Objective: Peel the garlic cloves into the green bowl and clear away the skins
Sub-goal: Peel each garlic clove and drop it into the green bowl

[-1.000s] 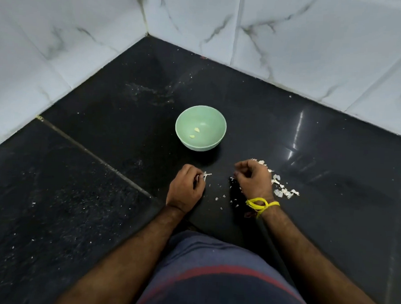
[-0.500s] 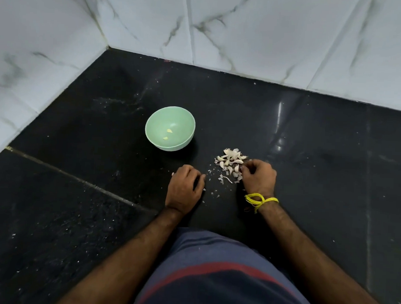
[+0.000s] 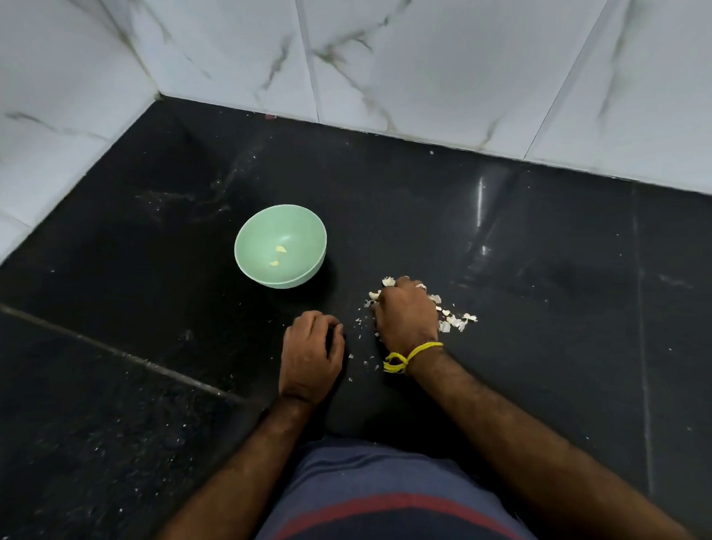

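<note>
Right hand (image 3: 407,311) was bunched over the papery white garlic skins (image 3: 454,320) on the black worktop (image 3: 546,359), gathering them; next, scoop up the pile

Polished black stone counter (image 3: 550,278), glossy and faintly speckled, mirrors a streak of light beyond the right hand's fingers (image 3: 402,288). Dry, papery garlic skins (image 3: 454,321) lie matt and flaky beside those fingers. A smooth, satin green bowl (image 3: 260,273) looks plastic. Glossy white marble-veined wall tiles (image 3: 437,57) rise behind.
</note>
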Demonstrator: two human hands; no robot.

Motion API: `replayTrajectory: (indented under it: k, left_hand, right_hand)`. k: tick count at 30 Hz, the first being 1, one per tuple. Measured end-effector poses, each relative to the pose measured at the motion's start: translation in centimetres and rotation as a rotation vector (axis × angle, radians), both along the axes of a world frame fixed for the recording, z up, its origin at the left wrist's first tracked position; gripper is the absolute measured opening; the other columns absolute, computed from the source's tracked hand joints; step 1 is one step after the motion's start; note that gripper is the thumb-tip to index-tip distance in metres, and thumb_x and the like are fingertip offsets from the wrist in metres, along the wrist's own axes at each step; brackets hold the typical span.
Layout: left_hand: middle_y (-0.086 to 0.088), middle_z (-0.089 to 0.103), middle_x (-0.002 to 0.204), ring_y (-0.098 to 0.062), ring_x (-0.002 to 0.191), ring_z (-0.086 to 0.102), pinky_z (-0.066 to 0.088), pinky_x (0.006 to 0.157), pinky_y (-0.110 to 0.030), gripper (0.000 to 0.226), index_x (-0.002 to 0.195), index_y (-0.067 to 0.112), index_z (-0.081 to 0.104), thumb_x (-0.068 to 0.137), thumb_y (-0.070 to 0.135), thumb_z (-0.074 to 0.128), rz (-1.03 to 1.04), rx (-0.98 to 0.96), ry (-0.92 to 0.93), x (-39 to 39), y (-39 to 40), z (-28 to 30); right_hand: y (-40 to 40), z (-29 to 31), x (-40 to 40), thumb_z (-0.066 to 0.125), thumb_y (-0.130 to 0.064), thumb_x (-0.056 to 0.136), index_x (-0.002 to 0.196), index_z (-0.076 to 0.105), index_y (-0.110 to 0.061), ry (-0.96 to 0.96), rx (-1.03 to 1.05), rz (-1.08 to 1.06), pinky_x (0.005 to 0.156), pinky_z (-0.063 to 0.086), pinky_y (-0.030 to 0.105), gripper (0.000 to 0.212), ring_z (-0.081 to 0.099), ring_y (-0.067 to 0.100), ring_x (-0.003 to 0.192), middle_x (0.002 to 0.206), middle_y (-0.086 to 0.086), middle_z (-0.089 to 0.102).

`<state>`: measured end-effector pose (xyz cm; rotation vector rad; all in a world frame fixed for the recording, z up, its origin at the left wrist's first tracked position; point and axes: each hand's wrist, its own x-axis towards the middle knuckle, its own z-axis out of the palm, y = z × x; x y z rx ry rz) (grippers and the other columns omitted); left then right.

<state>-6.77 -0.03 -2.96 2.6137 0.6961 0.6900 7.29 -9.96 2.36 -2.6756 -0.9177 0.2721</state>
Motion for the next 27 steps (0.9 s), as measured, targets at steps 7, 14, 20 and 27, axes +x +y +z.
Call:
replayTrajectory:
  k: [7,14,20,27]
  left_hand:
    - [-0.005,0.06,0.092,-0.026,0.083,0.057,0.044,0.074,-0.04,0.017,0.09,0.013,0.064,0.092,0.026,0.053,0.011,-0.023,-0.012,0.1,0.1,-0.1]
    - [-0.005,0.061,0.095,-0.027,0.085,0.059,0.046,0.076,-0.041,0.014,0.093,0.012,0.065,0.092,0.022,0.055,0.0,-0.017,-0.027,0.3,0.1,-0.3]
    - [-0.005,0.06,0.096,-0.027,0.083,0.058,0.046,0.074,-0.042,0.009,0.093,0.012,0.064,0.092,0.018,0.058,-0.021,-0.008,-0.032,0.3,0.3,-0.1]
    - [-0.004,0.062,0.099,-0.025,0.087,0.061,0.047,0.074,-0.04,0.011,0.099,0.012,0.065,0.091,0.016,0.061,-0.047,-0.028,-0.045,0.3,0.3,-0.2]
  right_hand:
    - [-0.5,-0.3,0.4,0.053,-0.027,0.095,0.103,0.063,-0.01,-0.049,0.051,-0.018,0.089,0.049,0.041,0.022,0.049,0.028,0.106,0.112,0.009,0.052]
    - [-0.8,0.5,-0.5,0.056,-0.02,0.095,0.091,0.059,-0.01,0.25,0.329,-0.078,0.072,0.052,0.039,0.011,0.063,0.026,0.076,0.079,0.007,0.068]
    - [-0.9,0.6,-1.2,0.07,-0.011,0.085,0.087,0.07,-0.013,0.54,0.259,-0.111,0.073,0.058,0.031,0.003,0.069,0.016,0.068,0.072,0.003,0.073]
    - [-0.8,0.7,-1.9,0.073,-0.015,0.081,0.085,0.075,-0.015,0.417,0.096,-0.017,0.069,0.044,0.017,0.005,0.066,0.014,0.077,0.082,0.001,0.074]
